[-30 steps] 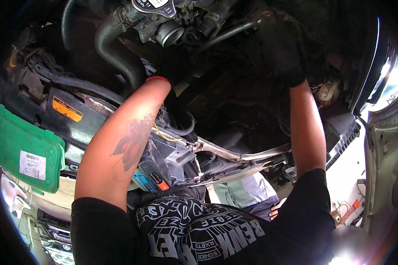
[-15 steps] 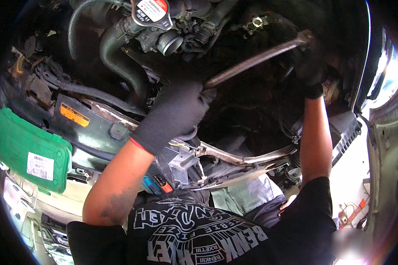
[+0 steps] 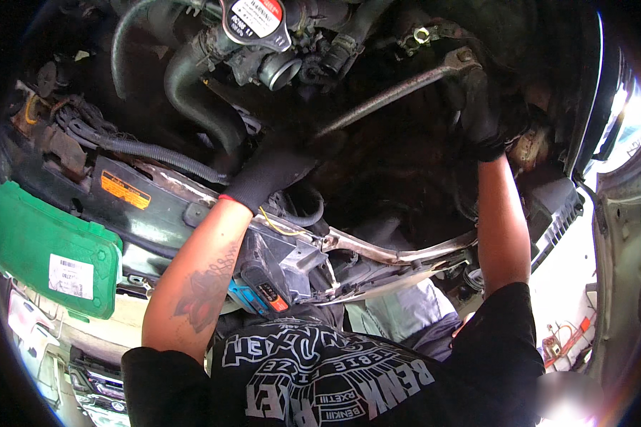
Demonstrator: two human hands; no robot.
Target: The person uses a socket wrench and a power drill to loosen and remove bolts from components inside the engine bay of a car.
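Note:
A long metal wrench [image 3: 392, 92] slants across the dark engine bay, its head up and to the right. My left hand [image 3: 278, 171], in a black glove with a red cuff edge, is closed around the wrench's lower end; shadow hides its fingertips. Beside the head, my right hand [image 3: 483, 114], also black-gloved, is closed about that end of the wrench. Its fingers are partly lost in the dark, and I cannot make out what sits under the head.
A radiator cap [image 3: 258, 21] and a thick black hose [image 3: 192, 96] lie up and to the left. Along the front run a body panel with an orange label [image 3: 125, 189] and a green plastic lid [image 3: 50, 249]. A blue-and-black device [image 3: 256, 295] rests near my torso.
The wrench has shifted left with both hands. My left hand sits deeper in shadow, and its forearm reaches farther forward. The view has also moved slightly.

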